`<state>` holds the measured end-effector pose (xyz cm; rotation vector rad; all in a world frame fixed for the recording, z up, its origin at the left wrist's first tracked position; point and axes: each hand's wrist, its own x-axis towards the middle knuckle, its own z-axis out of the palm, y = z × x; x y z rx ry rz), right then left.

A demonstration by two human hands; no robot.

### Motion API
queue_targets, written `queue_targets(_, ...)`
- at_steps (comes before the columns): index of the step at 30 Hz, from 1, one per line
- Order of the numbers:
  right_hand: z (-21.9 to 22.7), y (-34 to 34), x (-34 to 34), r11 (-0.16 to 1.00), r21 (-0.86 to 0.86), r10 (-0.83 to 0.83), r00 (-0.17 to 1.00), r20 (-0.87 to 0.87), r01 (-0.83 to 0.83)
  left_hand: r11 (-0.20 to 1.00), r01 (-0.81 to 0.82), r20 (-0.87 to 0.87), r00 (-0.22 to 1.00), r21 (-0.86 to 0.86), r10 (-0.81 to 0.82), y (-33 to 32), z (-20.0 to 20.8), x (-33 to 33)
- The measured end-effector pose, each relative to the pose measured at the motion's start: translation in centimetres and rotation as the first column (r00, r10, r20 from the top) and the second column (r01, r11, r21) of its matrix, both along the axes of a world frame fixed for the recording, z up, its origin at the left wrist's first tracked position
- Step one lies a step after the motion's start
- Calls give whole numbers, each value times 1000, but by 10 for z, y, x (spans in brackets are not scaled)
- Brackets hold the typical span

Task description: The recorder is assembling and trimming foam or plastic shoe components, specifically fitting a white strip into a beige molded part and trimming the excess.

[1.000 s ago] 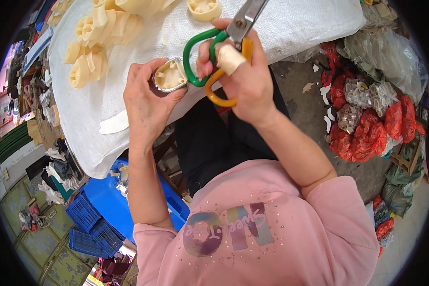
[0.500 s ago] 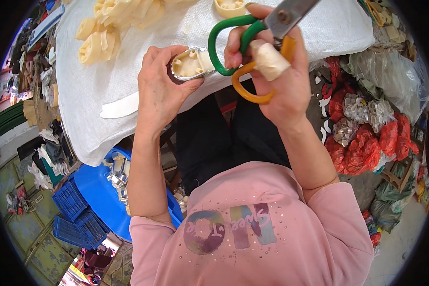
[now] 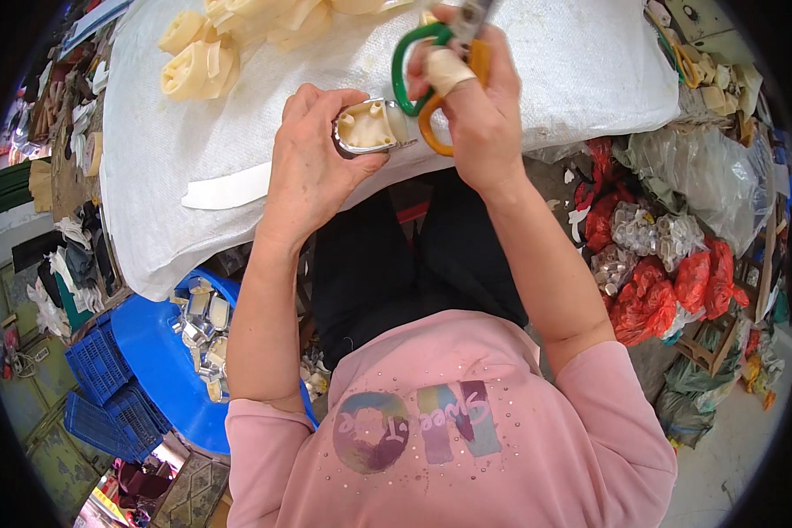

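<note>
Over the table's near edge, my left hand (image 3: 301,172) pinches a small silver-rimmed shell with a cream moulded inside (image 3: 367,132), its hollow facing up. My right hand (image 3: 484,132) grips scissors (image 3: 399,66) with one green and one orange handle loop, close beside the shell's right end. The scissor blades point up and away, partly cut off by the top of the view. A cream wrap covers a digit of my right hand. Left of my left wrist, a white curved strip (image 3: 227,188) lies on the white woven sheet (image 3: 554,84).
Several cream moulded pieces (image 3: 201,70) are heaped at the table's far left. Below left stands a blue tub (image 3: 145,334) with silvery parts in it, next to blue crates (image 3: 101,365). Red plastic bags (image 3: 651,304) and clear plastic sheeting (image 3: 722,172) lie on the right.
My right hand has shifted left and turned so that its back shows, bringing the scissor handles nearer the shell. My left hand has moved slightly right with the shell.
</note>
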<state>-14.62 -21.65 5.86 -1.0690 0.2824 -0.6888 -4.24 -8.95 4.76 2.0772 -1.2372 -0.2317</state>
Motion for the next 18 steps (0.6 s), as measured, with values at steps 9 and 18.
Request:
queue_targets(9, 9, -8, 0, 965, -252, -45, 991, 124, 75, 1000, -1, 18, 1000, -18, 1, -1, -1, 0)
queue_targets(18, -7, -16, -19, 981, -155, -125, 992, -35, 118, 998, 7, 29, 1000, -55, -5, 3, -6, 1)
